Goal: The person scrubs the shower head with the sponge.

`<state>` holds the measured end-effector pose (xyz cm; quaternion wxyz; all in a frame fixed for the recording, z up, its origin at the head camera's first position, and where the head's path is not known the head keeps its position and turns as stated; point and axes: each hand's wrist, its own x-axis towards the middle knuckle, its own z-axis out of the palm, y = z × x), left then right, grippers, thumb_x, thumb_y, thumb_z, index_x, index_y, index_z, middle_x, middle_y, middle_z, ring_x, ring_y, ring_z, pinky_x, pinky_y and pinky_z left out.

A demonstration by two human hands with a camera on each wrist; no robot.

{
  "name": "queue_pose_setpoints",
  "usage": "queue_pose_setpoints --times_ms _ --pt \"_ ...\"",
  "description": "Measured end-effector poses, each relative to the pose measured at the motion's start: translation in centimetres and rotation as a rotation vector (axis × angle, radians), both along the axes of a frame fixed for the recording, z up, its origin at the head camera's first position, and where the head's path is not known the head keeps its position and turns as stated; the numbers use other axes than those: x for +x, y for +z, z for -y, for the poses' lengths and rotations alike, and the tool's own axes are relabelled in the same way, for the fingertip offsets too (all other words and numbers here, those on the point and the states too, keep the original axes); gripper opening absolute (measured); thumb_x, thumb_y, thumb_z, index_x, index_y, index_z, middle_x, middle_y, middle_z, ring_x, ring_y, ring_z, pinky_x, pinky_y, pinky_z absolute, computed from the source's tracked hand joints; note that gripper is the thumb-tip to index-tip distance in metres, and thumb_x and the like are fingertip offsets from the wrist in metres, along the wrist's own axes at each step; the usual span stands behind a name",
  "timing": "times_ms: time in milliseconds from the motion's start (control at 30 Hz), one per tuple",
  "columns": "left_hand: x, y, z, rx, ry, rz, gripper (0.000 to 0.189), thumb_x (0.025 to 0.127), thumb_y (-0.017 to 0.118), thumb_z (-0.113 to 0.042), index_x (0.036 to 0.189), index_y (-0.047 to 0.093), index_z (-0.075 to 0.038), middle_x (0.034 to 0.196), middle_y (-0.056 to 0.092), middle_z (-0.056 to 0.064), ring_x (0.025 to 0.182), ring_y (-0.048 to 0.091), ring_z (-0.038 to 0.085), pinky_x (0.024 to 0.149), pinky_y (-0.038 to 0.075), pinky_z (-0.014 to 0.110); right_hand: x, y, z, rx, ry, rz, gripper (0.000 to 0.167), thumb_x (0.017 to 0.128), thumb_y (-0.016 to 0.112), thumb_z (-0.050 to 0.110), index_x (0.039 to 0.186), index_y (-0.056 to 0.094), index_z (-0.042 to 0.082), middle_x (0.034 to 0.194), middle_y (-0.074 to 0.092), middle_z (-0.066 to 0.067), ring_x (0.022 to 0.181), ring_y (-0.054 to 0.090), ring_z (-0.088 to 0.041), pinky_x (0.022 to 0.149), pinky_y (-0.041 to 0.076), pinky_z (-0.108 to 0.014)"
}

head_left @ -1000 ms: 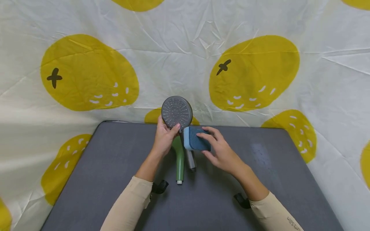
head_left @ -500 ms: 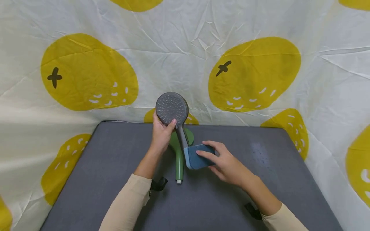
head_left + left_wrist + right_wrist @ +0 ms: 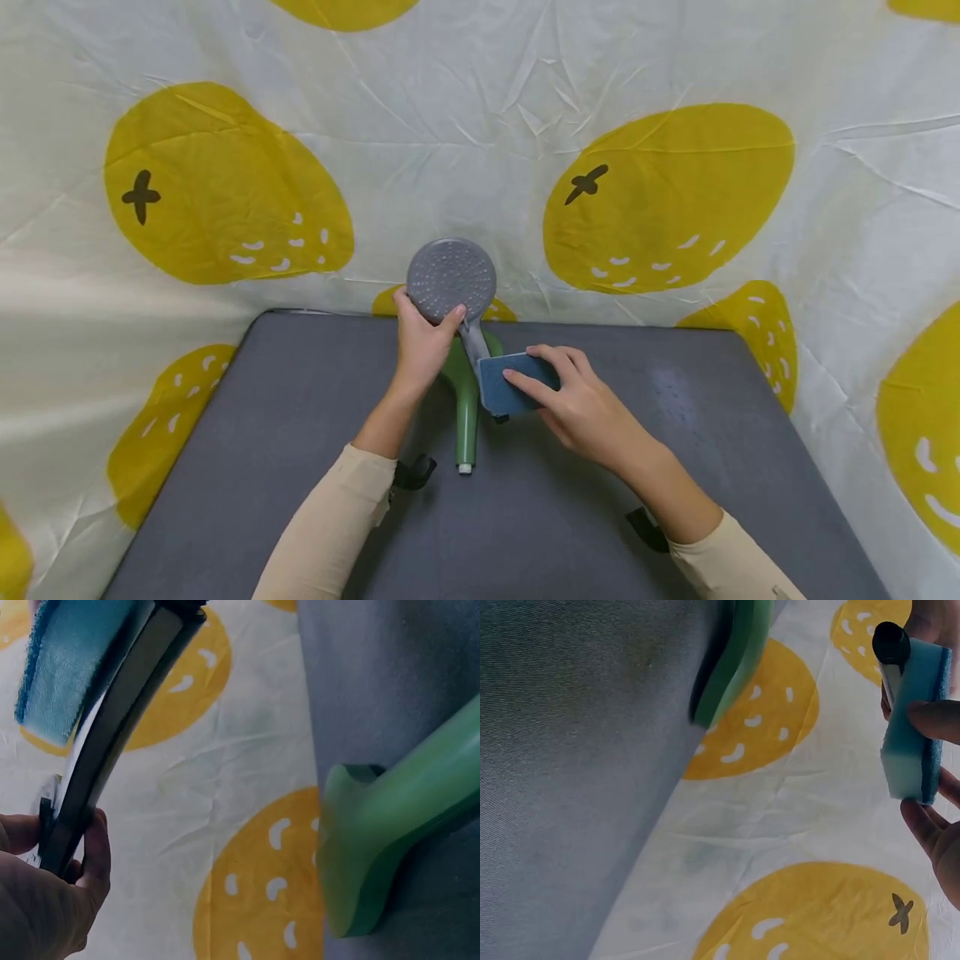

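Observation:
A grey shower head is held up by my left hand, thumb on its front by the neck and fingers behind. My right hand pinches a blue sponge by its edges, flat against the shower head's handle. In the right wrist view the sponge shows a light blue body and a darker scrub layer, with the round handle end beside it. From the left wrist view, the handle runs along the sponge's face. Behind and below lies a green shower head on the table.
The dark grey table spans the front. A white cloth with yellow fruit prints hangs behind it and at both sides. Black straps hang at both wrists.
The sponge first slid down the grey handle away from the head, then came back up a little. The shower head shifted slightly and its face tilted; both grips stayed the same.

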<state>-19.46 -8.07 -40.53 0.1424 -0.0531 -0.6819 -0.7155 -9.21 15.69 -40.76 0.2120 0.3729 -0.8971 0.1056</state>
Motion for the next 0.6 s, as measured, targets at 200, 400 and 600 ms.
queue_pose_setpoints --times_ms 200,400,600 --pt "-0.5 -0.3 0.1 -0.095 0.099 0.014 0.072 0.085 0.080 -0.006 0.138 0.032 0.005 0.142 0.049 0.028 0.130 0.054 0.039 0.113 0.044 0.049 0.4 -1.4 -0.1 -0.004 0.057 -0.011 0.071 0.078 0.088 0.005 0.141 0.063 0.025 0.142 0.052 -0.020 0.118 0.053 -0.042 0.086 0.061 -0.047" --pt "-0.8 -0.9 0.8 -0.093 0.148 0.074 0.074 0.085 0.080 -0.007 0.140 0.032 0.003 0.140 0.051 0.027 0.124 0.056 0.035 0.103 0.051 0.045 1.2 -3.1 -0.8 -0.007 0.117 -0.050 0.078 0.073 0.092 0.005 0.142 0.063 0.027 0.139 0.054 -0.019 0.118 0.053 -0.038 0.084 0.062 -0.045" --pt "-0.5 -1.0 1.2 -0.036 0.120 0.104 0.075 0.087 0.078 -0.007 0.142 0.028 0.002 0.136 0.051 0.027 0.099 0.063 0.033 0.070 0.064 0.039 1.2 -2.9 -1.2 -0.014 0.113 -0.051 0.080 0.072 0.093 0.004 0.143 0.062 0.027 0.141 0.052 -0.019 0.122 0.051 -0.037 0.087 0.061 -0.045"
